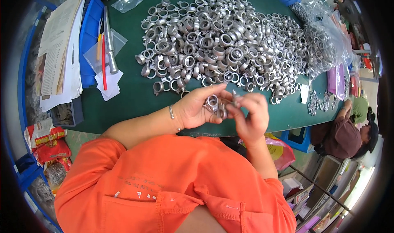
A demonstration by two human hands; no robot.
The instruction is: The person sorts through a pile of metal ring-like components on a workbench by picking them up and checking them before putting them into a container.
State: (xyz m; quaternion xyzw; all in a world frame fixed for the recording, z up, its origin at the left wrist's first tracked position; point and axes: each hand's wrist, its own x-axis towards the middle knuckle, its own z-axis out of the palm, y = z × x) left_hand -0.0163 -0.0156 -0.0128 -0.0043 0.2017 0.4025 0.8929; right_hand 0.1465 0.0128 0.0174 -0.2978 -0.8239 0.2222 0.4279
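My left hand (193, 108) is turned palm up at the table's near edge, its fingers curled round a few grey metal rings (212, 103). Close beside it, my right hand (253, 115) pinches a small grey metal piece (235, 95) between thumb and fingers. The exact shape of that piece is hard to make out. Just beyond both hands spreads a large heap of similar metal rings (205, 42), many with a small lug on the side. A few rings at the heap's near edge lie close to my left fingertips.
The green table (119, 118) carries a blue bin (91, 40) with papers (61, 48) at the left, beside a red pen (104, 65) and a metal rod (110, 44). Plastic bags (326, 40) and a purple tray (336, 81) stand right. Another person (344, 136) sits at the far right.
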